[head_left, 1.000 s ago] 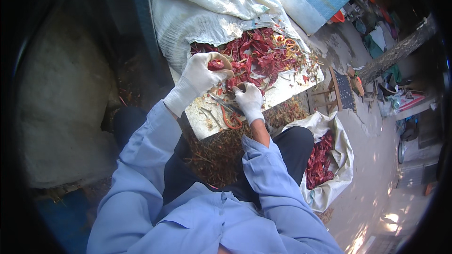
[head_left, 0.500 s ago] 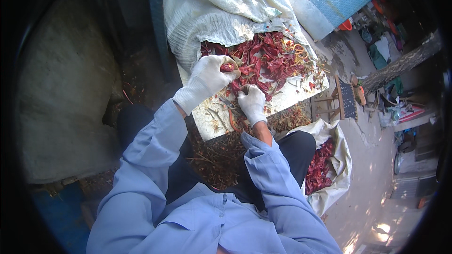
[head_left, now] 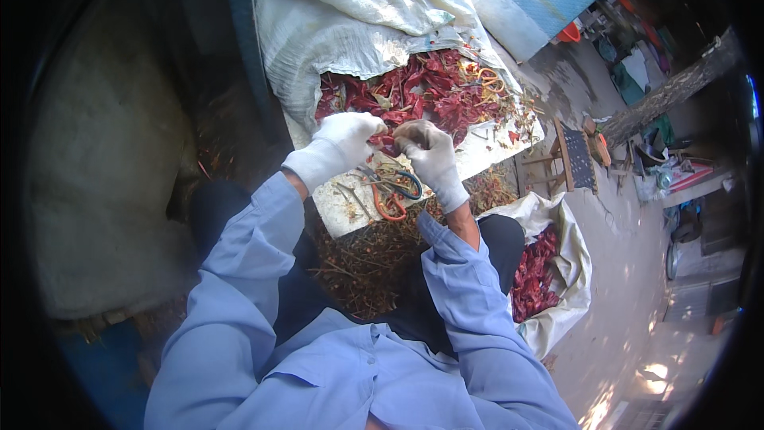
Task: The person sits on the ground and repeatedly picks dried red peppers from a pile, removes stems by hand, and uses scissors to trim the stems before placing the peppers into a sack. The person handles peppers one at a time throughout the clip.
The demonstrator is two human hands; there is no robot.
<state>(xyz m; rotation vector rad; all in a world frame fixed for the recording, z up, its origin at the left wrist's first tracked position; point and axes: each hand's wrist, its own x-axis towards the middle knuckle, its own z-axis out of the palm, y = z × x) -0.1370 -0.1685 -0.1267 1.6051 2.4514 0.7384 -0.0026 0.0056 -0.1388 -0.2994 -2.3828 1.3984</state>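
Note:
Both hands wear white gloves and meet at the near edge of a heap of dried red chillies (head_left: 430,91) on a pale board (head_left: 342,211). My left hand (head_left: 342,143) and my right hand (head_left: 430,155) pinch the same dark red chilli (head_left: 386,143) between their fingertips. Just below the hands a pair of scissors (head_left: 390,195) with orange and blue handles lies on the board, not held.
A big white sack (head_left: 350,8) lies behind the heap. At my right knee an open white sack (head_left: 569,271) holds more red chillies. Dry stems and scraps (head_left: 366,263) cover the ground between my legs. A small stool (head_left: 573,159) stands to the right.
My left hand has come down from the heap to meet my right hand. Both now grip one chilli, and the scissors lie uncovered below them.

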